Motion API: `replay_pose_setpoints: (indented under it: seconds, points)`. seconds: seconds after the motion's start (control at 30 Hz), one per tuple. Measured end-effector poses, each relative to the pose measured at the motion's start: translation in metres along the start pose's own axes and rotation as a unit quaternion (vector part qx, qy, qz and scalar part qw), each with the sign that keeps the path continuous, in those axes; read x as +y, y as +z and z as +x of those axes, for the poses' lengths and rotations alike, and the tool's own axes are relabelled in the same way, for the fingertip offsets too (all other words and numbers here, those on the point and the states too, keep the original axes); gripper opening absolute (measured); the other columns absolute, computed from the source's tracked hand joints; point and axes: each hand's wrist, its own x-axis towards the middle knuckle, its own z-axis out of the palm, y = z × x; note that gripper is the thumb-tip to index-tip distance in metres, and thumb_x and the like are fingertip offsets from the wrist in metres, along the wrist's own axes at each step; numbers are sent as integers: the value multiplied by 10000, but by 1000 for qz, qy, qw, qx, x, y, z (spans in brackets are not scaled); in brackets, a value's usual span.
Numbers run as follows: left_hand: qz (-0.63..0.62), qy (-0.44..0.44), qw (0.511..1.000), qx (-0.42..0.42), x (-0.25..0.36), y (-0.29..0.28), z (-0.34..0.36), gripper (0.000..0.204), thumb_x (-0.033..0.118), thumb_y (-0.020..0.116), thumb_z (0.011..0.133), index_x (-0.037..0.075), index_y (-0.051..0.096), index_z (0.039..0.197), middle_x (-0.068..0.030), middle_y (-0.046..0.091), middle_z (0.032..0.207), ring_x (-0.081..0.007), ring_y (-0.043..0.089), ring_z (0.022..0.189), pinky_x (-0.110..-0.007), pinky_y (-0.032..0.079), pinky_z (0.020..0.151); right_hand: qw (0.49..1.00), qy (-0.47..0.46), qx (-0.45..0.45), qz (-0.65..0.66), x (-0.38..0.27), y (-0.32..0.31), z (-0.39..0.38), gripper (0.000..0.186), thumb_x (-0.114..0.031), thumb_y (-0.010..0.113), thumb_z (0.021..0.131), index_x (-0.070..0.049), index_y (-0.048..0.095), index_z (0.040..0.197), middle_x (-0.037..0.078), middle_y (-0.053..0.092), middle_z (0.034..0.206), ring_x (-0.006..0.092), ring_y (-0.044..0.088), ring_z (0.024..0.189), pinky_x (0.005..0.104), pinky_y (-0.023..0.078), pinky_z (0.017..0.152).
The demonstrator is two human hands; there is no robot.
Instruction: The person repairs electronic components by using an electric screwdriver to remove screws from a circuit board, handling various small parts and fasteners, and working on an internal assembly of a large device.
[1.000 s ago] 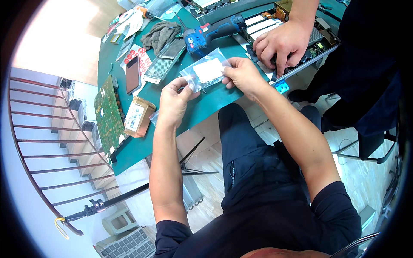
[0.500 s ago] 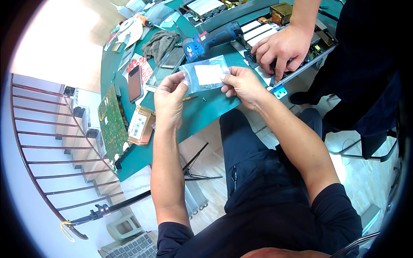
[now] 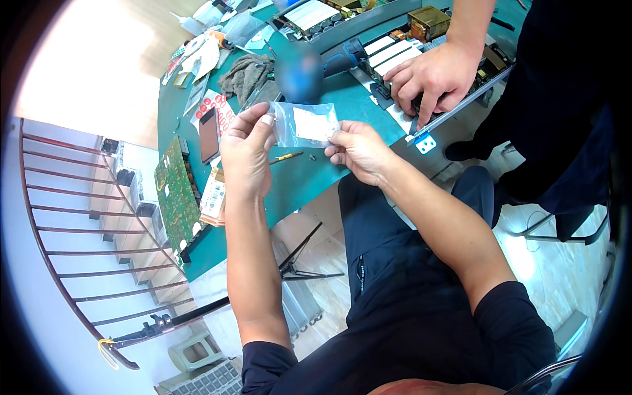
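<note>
A small clear plastic bag (image 3: 284, 125) with a white label inside or on it is stretched between my hands above the green table. My left hand (image 3: 250, 148) pinches its left edge between thumb and fingers. At the opposite edge, my right hand (image 3: 359, 150) grips the bag's lower right corner. What else the bag contains is too small to make out. Just beneath it on the table lies a thin yellow-and-dark tool (image 3: 286, 158), with a small metal piece (image 3: 313, 157) beside it.
Left on the green table (image 3: 309, 181) are a circuit board (image 3: 176, 197), a cardboard box (image 3: 212, 201), a phone (image 3: 209, 136) and a grey cloth (image 3: 247, 78). A blue power tool (image 3: 345, 58) lies behind the bag. Another person's hand (image 3: 434, 79) rests on an opened electronics chassis (image 3: 484, 84).
The bag and both my hands have shifted slightly left and a little down. My left hand now covers part of the box. The other person's hand stays at the chassis.
</note>
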Motion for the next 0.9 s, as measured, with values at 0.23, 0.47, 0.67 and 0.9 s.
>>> replay_pose_setpoints:
  seconds: [0.23,0.47,0.67,0.9]
  points:
    - [169,110,978,59,11,-11,12,235,50,643,890,-77,641,1087,-93,670,972,-114,617,842,-238,493,765,988,-16,47,-150,-13,24,-14,268,-116,534,969,48,560,1180,115,644,983,122,618,732,227,517,615]
    - [437,236,863,94,3,-36,21,200,33,601,902,-52,637,1079,-127,681,984,-170,658,929,-304,509,835,960,-108,109,-233,-25,-5,-40,308,-109,506,959,79,556,1198,138,653,986,148,630,737,260,513,621]
    - [74,57,996,-15,-5,14,-40,226,64,675,890,-31,617,1086,-104,666,989,-165,643,887,-282,506,806,879,-306,30,-363,-17,6,-64,259,-99,632,908,5,608,1144,87,661,987,118,638,769,255,514,661]
    - [-220,-79,971,-50,-40,39,-70,220,43,712,863,-7,606,1049,-82,644,953,-144,627,880,-287,521,824,818,-367,11,-442,-23,17,-73,194,-31,699,835,-36,650,1023,87,625,904,178,635,745,281,505,640]
